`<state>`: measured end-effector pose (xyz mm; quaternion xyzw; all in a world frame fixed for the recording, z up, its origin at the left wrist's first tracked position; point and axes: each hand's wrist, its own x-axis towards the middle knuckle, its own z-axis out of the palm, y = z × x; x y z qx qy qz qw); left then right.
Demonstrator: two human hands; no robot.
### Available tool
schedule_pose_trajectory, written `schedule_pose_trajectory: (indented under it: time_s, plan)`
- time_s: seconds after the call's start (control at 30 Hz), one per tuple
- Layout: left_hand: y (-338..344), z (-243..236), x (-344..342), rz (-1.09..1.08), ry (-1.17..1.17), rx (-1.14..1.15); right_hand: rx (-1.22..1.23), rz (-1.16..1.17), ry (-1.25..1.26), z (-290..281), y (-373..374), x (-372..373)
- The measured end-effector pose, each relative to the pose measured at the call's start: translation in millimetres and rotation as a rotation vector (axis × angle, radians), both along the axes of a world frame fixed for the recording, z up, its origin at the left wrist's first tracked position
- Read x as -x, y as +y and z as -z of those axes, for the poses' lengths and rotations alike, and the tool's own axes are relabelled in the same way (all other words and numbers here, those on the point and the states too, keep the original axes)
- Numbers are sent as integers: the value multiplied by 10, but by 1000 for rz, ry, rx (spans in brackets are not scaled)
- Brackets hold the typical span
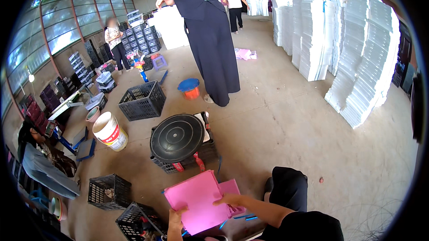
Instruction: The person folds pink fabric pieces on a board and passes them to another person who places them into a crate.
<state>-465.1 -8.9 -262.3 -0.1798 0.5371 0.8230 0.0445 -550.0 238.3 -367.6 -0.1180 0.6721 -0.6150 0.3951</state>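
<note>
At the near left, a black slatted plastic crate (pixel 109 191) stands on the floor, with a white cylindrical bucket with a red and yellow label (pixel 111 131) farther off. A second black slatted plastic crate (pixel 140 223) lies nearer, just left of the left hand (pixel 177 217).

That hand grips the near left edge of a flat, bright pink, four-sided sheet bundle (pixel 196 201), thumb on top, other fingers mostly hidden. The bundle lies directly between the hands; its sides look nearly equal, so I cannot tell a long axis. Its far edge slants, the right corner farther away than the left. Beyond it, a round black lid (pixel 177 138) rests on another crate.

A smaller pink flat piece (pixel 231 188) shows past the bundle's right edge, partly covered. The right hand (pixel 230 200) reaches in from the right, thumb over the bundle's right side; whether its fingers part the two, I cannot tell. Both hands touch the bundle, so neither is nearer.

At the far right stand tall white stacks (pixel 366 53).
</note>
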Motion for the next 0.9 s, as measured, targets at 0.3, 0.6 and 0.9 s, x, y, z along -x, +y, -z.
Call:
schedule_pose_trajectory:
  time_s: [0.3, 0.6, 0.9]
  plan:
    - [-78, 316, -269, -66, -32, -64, 302, 41, -486, -466, 100, -490]
    - [-242, 437, -360, -189, -110, -90, 111, -220, -455, -305, 0, -566]
    - [-423, 482, -500, -149, -131, -166, -335, -413, 72, -440, -143, -486]
